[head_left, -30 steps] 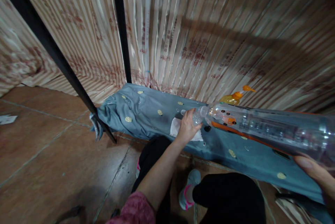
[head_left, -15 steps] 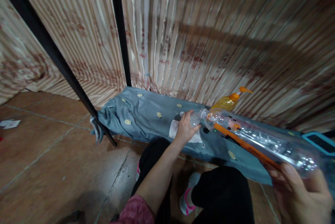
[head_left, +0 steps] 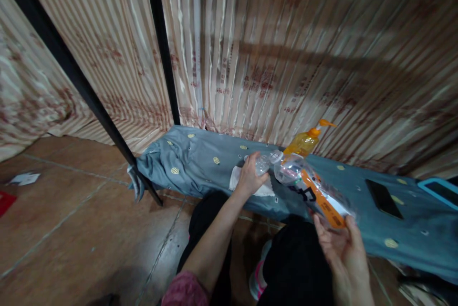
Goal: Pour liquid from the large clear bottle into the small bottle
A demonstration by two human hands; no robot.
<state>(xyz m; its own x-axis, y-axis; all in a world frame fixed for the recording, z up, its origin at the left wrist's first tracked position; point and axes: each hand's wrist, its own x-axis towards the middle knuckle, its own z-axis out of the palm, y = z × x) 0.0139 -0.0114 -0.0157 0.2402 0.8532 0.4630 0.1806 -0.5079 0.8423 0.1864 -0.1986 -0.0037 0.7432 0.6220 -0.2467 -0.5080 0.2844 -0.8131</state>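
Observation:
My left hand (head_left: 250, 174) is closed around a small clear plastic bottle (head_left: 262, 164) above the cloth-covered bench. My right hand (head_left: 343, 246) grips the lower end of a large clear plastic bottle (head_left: 320, 191) with an orange label, its fingers wrapped under the base. The large bottle lies tilted, neck toward the left. The two bottles' necks meet or nearly meet; whether they touch I cannot tell. Just behind them stands a pump bottle (head_left: 303, 142) with yellow liquid and an orange pump head. Under my left hand lies a white cloth or tissue (head_left: 265, 188).
Blue-grey cloth with pineapple prints (head_left: 200, 153) covers the low bench. A black phone (head_left: 384, 198) and a blue-rimmed object (head_left: 434, 191) lie on the right. Black poles (head_left: 71, 65) stand at the left, before a striped curtain (head_left: 250, 58). Paper (head_left: 25, 179) lies on the tiled floor.
My right hand has moved left and away from the camera with the large bottle, which has turned so more of its label shows. The phone is now uncovered. My left hand has barely moved.

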